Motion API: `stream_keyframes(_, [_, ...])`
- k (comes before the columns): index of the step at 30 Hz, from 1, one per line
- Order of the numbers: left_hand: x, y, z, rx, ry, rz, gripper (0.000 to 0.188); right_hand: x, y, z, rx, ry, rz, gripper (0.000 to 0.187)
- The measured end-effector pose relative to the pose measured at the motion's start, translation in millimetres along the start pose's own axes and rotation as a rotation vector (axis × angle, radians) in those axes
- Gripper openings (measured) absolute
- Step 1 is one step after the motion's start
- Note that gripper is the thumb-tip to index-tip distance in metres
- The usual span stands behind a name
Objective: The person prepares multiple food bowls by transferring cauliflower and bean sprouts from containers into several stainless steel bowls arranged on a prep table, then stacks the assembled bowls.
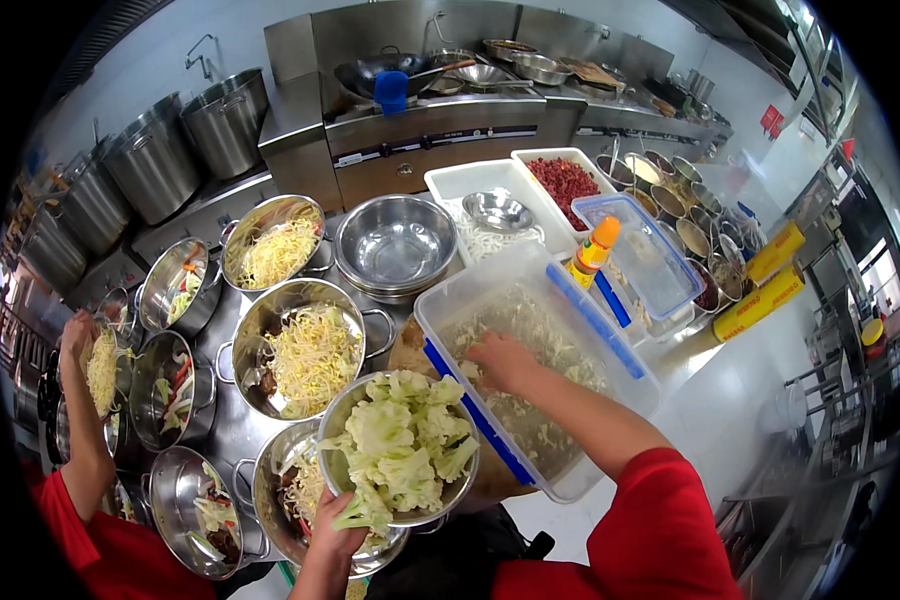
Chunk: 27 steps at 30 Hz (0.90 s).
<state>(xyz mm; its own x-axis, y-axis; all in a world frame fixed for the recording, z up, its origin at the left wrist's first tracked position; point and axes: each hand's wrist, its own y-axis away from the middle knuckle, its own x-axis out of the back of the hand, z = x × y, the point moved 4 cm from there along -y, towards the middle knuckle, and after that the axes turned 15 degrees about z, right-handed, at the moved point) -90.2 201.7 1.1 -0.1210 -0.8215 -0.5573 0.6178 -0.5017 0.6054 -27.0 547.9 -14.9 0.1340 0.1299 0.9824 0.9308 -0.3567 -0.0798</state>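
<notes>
Steel bowl, heaped with pale green cauliflower, its rim clamped in the person's left hand, above a pot of bean sprouts. The right hand reaches inside a clear plastic tub of pale bits; from here I can't tell whether its fingers grip anything. Beyond, an orange-capped bottle wears a printed label; long yellow boxes carry lettering.

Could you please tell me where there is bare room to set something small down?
A small patch of steel tabletop shows between the middle sprout pot and the pepper-strip pot to its left. It is crowded to the right, where the left hand holds the cauliflower bowl beside the plastic tub.
</notes>
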Motion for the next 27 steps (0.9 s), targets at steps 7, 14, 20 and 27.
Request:
stream_keyframes(7, [15.0, 10.1, 8.8, -0.070, 0.029, 0.038, 0.050, 60.3, 16.7, 19.7, 0.150, -0.170, -0.086, 0.024])
stream_keyframes(14, [15.9, 23.8, 17.0, -0.093, 0.050, 0.074, 0.052, 17.9, 73.2, -2.1, 0.180, -0.202, -0.122, 0.019])
stream_keyframes(20, [20.0, 20.4, 14.7, -0.092, 0.027, 0.070, 0.051, 27.3, 65.2, 33.8, 0.158, -0.304, -0.151, 0.021])
stream_keyframes(27, [8.2, 12.5, 7.3, -0.087, 0.007, 0.051, 0.051, 180.4, 51.3, -35.8, -0.031, -0.848, 0.008, 0.021])
